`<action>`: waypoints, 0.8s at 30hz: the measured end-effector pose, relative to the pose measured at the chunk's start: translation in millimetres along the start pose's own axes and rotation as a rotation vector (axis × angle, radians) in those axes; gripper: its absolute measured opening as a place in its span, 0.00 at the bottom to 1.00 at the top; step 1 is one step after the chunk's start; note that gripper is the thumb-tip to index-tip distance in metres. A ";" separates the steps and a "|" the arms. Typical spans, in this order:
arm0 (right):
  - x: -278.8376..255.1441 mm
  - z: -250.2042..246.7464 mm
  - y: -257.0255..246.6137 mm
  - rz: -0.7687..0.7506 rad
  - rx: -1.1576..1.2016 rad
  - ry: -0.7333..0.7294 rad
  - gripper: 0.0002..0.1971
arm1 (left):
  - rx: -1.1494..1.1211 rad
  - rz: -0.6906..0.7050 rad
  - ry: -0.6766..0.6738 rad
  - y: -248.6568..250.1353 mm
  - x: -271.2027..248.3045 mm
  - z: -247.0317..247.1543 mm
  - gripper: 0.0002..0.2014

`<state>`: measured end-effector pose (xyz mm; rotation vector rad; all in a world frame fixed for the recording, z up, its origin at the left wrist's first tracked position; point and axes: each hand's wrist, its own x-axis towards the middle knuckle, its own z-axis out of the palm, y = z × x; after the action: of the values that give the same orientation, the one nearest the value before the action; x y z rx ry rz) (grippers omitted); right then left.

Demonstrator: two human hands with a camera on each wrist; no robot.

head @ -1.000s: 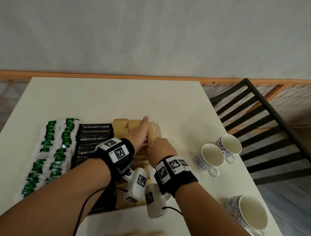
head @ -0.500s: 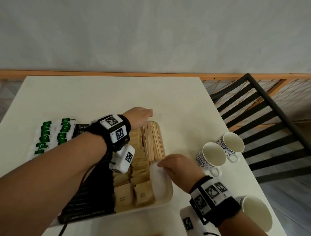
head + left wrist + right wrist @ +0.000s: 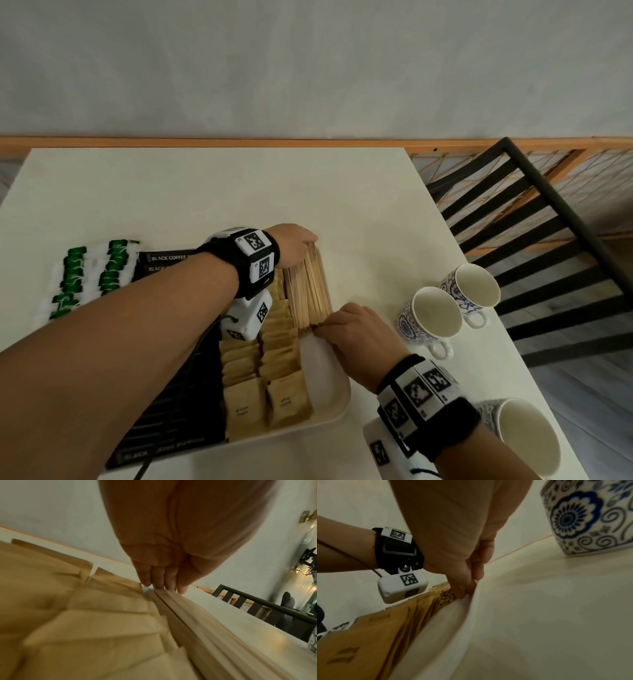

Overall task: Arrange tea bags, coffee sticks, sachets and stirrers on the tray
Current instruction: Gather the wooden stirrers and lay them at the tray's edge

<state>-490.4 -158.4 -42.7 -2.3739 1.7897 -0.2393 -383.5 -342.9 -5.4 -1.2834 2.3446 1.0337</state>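
Both hands have closed in on the bundle of pale wooden stirrers (image 3: 310, 289) at the white tray's (image 3: 329, 401) two o'clock edge: left hand (image 3: 296, 245) flat-fingered against the far ends, right hand (image 3: 349, 330) curled, pinching the near ends. Squaring seems underway; next, let go gently.

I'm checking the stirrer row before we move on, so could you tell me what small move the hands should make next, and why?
Probably press the two hands gently toward each other to square the wooden stirrers. The left hand touches their far ends, the right hand their near ends, and the bundle still looks slightly fanned beside the brown sachets on the tray.
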 end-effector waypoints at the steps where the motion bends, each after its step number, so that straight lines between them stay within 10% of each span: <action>1: -1.7 0.5 0.8 0.004 0.011 0.005 0.12 | -0.006 0.004 -0.008 0.3 0.2 0.4 0.24; 14: -11.1 -0.7 3.3 0.093 0.057 0.227 0.18 | 0.133 0.078 -0.010 -0.9 -1.0 5.4 0.24; 24: -10.8 3.4 -4.3 -0.135 0.103 0.060 0.16 | 0.184 0.092 -0.018 6.2 -7.5 2.5 0.24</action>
<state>-488.6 -146.8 -45.4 -2.4411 1.6005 -0.4128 -384.6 -334.3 -0.3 -1.1035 2.4403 0.8282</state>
